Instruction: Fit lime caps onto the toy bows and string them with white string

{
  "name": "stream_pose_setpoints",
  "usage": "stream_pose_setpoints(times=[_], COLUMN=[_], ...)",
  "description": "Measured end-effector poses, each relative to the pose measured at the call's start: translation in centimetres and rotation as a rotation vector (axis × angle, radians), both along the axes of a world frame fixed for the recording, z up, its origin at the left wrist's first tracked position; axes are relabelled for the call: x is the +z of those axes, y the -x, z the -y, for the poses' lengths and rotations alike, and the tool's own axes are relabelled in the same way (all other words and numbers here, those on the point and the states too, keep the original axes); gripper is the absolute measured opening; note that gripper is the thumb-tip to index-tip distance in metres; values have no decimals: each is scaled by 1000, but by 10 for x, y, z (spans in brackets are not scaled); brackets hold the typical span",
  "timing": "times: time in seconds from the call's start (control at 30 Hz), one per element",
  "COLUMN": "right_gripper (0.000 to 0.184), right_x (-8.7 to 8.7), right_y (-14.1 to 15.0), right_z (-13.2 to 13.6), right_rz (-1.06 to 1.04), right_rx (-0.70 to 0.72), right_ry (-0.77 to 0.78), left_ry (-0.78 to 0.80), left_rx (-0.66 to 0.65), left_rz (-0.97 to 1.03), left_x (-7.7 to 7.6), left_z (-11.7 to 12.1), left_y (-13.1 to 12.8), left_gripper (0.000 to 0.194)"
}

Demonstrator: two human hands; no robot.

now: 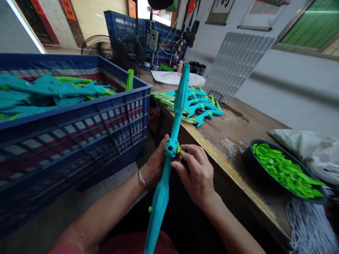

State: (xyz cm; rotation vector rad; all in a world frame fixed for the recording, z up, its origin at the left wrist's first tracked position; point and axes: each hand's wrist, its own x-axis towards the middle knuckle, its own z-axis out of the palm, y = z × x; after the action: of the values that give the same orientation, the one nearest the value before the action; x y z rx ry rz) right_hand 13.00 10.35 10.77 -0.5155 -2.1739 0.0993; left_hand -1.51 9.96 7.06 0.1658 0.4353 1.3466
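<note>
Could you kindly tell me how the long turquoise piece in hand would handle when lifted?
The turquoise piece is probably stiff, since its far end juts out unsupported without visible sagging. It looks like moulded plastic, so it may be light for its size. Being so long, it might tip if gripped well away from its middle.

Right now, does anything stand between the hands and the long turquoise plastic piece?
Nothing visible does: the left hand holds the turquoise plastic piece beside its central hub, and the right hand has its fingertips at the green part on the hub's right. The blue crate stands apart to the left.
</note>
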Motion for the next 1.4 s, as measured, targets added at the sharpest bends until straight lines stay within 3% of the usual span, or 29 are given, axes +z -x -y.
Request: stream_pose_setpoints(times=[0.13,0.23,0.43,0.73,0.87,0.97,1.07,1.17,1.4], right_gripper=[45,55,47,39,46,53,57,55,58], right_x=[15,21,18,-17,-25,-27,-27,-33,-58], right_y=[2,0,-11,-31,-53,-74,-90,-99,-122], right_z=[-1,-5,-7,-6,-5,1,13,29,59], right_rz=[103,185,253,159,209,385,508,506,474], right_rx=[-167,-250,-54,29,94,72,33,103,201], right_ry=[28,101,544,783,824,834,675,525,476], left_ry=[-164,-259,-333,-411,-518,-719,-910,-956,-989], left_rx=[213,351,330,423,416,418,483,540,534], left_rz=[-455,-657,-912,-1239,-1380,-1477,-1502,-1540,-1513], left_x=[8,16,26,-2,-9,-19,-32,-40,-44], left_z=[4,10,23,25,33,40,52,72,109], left_y=[4,5,7,-2,-12,-22,-35,-48,-68], left_gripper=[49,38,38,37,39,45,53,48,35])
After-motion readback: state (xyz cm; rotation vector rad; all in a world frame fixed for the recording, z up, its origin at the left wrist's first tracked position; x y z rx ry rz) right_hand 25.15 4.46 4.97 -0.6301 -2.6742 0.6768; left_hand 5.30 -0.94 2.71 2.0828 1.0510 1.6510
